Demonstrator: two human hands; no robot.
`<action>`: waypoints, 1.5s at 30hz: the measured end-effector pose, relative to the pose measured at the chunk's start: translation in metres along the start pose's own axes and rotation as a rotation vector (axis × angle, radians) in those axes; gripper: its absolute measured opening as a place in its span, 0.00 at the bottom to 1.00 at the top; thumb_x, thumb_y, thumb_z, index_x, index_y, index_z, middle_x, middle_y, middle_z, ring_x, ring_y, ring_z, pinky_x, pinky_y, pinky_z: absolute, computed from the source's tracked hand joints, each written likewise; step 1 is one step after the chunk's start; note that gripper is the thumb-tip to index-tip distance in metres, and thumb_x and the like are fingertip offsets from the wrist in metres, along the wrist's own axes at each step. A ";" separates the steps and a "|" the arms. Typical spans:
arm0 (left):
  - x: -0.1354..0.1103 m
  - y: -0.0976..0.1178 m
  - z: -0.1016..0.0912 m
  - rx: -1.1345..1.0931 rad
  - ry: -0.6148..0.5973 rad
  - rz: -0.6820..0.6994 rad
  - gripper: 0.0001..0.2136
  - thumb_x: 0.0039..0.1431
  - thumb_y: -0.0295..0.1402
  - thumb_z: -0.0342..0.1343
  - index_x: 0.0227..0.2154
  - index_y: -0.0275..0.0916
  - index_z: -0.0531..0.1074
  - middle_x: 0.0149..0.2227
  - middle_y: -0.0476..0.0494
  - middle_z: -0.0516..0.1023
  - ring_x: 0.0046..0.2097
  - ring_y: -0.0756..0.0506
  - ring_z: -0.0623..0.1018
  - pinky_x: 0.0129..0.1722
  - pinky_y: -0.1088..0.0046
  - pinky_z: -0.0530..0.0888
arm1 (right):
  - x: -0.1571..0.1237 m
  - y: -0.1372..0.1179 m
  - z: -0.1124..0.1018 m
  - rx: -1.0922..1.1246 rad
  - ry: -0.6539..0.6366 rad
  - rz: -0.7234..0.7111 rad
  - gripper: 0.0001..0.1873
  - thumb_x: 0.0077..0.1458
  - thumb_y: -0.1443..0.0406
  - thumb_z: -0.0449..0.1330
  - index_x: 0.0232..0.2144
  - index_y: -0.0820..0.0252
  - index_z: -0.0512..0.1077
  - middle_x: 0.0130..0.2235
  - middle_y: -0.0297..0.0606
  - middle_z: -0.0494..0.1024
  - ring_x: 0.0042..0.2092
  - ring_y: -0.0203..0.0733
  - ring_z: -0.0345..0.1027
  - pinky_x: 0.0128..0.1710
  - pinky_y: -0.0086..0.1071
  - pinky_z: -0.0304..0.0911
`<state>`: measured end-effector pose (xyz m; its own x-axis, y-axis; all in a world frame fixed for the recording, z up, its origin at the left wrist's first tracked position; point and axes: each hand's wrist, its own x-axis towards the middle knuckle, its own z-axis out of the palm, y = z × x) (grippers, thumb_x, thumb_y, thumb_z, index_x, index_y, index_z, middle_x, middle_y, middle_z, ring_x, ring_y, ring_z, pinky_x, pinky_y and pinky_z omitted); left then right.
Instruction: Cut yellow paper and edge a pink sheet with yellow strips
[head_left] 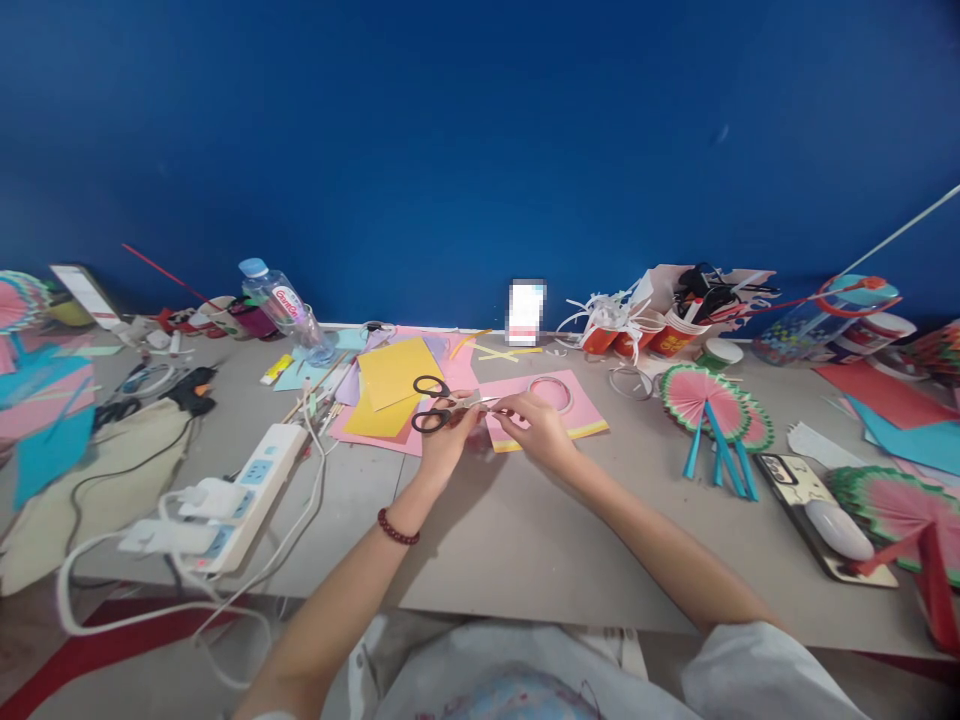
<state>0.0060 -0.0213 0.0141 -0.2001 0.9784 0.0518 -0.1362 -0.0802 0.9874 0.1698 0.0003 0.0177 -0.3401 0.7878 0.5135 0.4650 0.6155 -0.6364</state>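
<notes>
My left hand (448, 432) is closed around a pair of scissors (430, 420), near where the blades begin. Their black handle loops stick out to the left, and the blades point right. Close by, my right hand (534, 425) is closed in a pinch near the blade tips; what lies between its fingertips is too small to make out. Beneath both hands lies pink paper (592, 408) with a yellow edge. A ring of pale wire or tape (568, 392) rests on that paper, just behind my right hand. Yellow sheets (397, 372) lie behind the scissors.
A white power strip (259, 490) with tangled cords stands at left, near a glue gun (193, 390) and a plastic bottle (289, 310). At right are paper fans (701, 400), a phone (787, 490) under a white mouse (838, 530), and cups (675, 335) of tools. A blue wall rises behind.
</notes>
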 end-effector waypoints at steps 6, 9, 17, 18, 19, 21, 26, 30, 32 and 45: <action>0.001 0.007 0.001 -0.056 -0.063 -0.074 0.16 0.45 0.36 0.64 0.37 0.38 0.72 0.30 0.47 0.79 0.36 0.43 0.81 0.42 0.65 0.77 | 0.000 0.011 0.000 -0.106 -0.033 -0.219 0.11 0.61 0.65 0.53 0.37 0.55 0.75 0.34 0.42 0.78 0.38 0.45 0.69 0.39 0.39 0.65; 0.000 0.010 0.000 -0.048 -0.071 -0.090 0.15 0.45 0.36 0.65 0.36 0.37 0.72 0.29 0.47 0.79 0.34 0.44 0.81 0.40 0.67 0.77 | -0.001 0.011 0.000 -0.152 -0.025 -0.291 0.12 0.62 0.66 0.51 0.35 0.56 0.75 0.32 0.42 0.77 0.37 0.44 0.68 0.38 0.38 0.64; 0.001 0.009 -0.003 0.155 -0.076 -0.025 0.10 0.48 0.35 0.62 0.34 0.38 0.74 0.30 0.45 0.79 0.38 0.42 0.80 0.36 0.69 0.76 | -0.005 0.005 0.004 -0.118 -0.002 -0.222 0.10 0.59 0.69 0.52 0.31 0.56 0.72 0.30 0.40 0.75 0.35 0.42 0.67 0.36 0.36 0.65; 0.001 0.010 -0.003 0.160 -0.076 -0.025 0.10 0.48 0.35 0.62 0.34 0.38 0.74 0.30 0.45 0.79 0.38 0.42 0.80 0.36 0.69 0.76 | -0.005 0.005 0.004 -0.101 0.002 -0.207 0.09 0.59 0.69 0.52 0.31 0.56 0.72 0.30 0.39 0.75 0.35 0.42 0.67 0.35 0.35 0.65; 0.001 0.010 -0.002 0.160 -0.078 -0.029 0.10 0.48 0.35 0.62 0.34 0.38 0.74 0.31 0.45 0.79 0.38 0.42 0.80 0.36 0.69 0.76 | -0.006 0.005 0.004 -0.087 0.006 -0.196 0.08 0.58 0.69 0.53 0.31 0.56 0.72 0.31 0.39 0.75 0.35 0.42 0.67 0.35 0.35 0.65; 0.000 0.011 -0.002 0.141 -0.081 -0.040 0.10 0.47 0.35 0.62 0.33 0.38 0.74 0.32 0.44 0.79 0.37 0.42 0.80 0.37 0.69 0.76 | -0.006 0.006 0.004 -0.069 0.007 -0.178 0.07 0.58 0.69 0.54 0.31 0.56 0.72 0.31 0.39 0.75 0.36 0.42 0.68 0.36 0.35 0.64; -0.001 0.012 0.000 0.029 -0.121 -0.047 0.12 0.45 0.37 0.64 0.33 0.37 0.74 0.33 0.43 0.79 0.36 0.43 0.80 0.40 0.65 0.77 | -0.006 0.006 0.003 -0.072 -0.016 -0.131 0.06 0.56 0.70 0.54 0.30 0.57 0.71 0.31 0.39 0.74 0.35 0.43 0.67 0.35 0.35 0.64; 0.000 0.011 0.000 -0.003 -0.121 -0.054 0.13 0.45 0.37 0.64 0.33 0.37 0.73 0.31 0.45 0.79 0.36 0.43 0.81 0.39 0.65 0.77 | -0.007 0.007 0.004 -0.066 -0.005 -0.112 0.06 0.56 0.68 0.55 0.32 0.56 0.72 0.32 0.39 0.74 0.36 0.42 0.68 0.35 0.35 0.64; 0.000 0.010 0.000 0.001 -0.114 -0.052 0.13 0.45 0.37 0.64 0.33 0.38 0.73 0.31 0.45 0.79 0.35 0.43 0.81 0.39 0.65 0.78 | -0.007 0.006 0.003 -0.054 0.004 -0.115 0.07 0.58 0.67 0.54 0.35 0.56 0.73 0.32 0.40 0.75 0.36 0.42 0.68 0.36 0.35 0.65; 0.001 0.007 0.001 0.025 -0.127 -0.037 0.12 0.45 0.38 0.64 0.32 0.38 0.73 0.31 0.45 0.79 0.35 0.43 0.81 0.40 0.63 0.78 | -0.003 0.011 -0.003 0.000 -0.120 -0.103 0.05 0.57 0.68 0.56 0.32 0.56 0.73 0.33 0.40 0.77 0.37 0.43 0.69 0.37 0.36 0.65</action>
<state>0.0054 -0.0205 0.0211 -0.0703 0.9970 0.0323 -0.1167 -0.0403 0.9923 0.1781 0.0050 0.0106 -0.4810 0.7177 0.5036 0.4225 0.6930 -0.5842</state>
